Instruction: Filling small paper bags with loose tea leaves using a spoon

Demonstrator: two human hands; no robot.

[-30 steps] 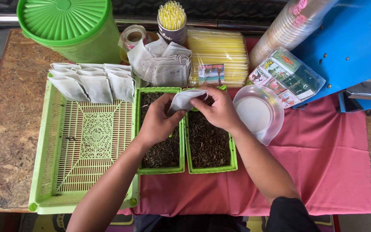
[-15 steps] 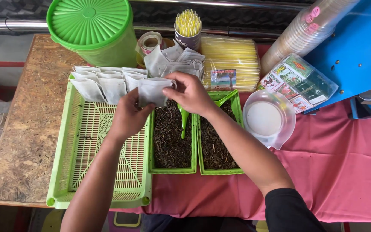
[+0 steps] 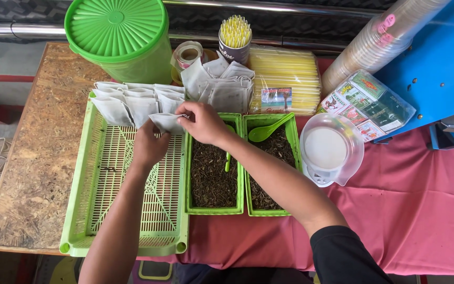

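Both hands, left hand and right hand, pinch one white bag above the green tray, fingers closed on it

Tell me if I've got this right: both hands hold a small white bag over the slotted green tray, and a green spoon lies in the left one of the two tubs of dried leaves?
Not quite. The head view shows the green spoon lying in the right tub, not the left tub. The rest holds: the left hand and right hand hold a small white bag over the slotted green tray.
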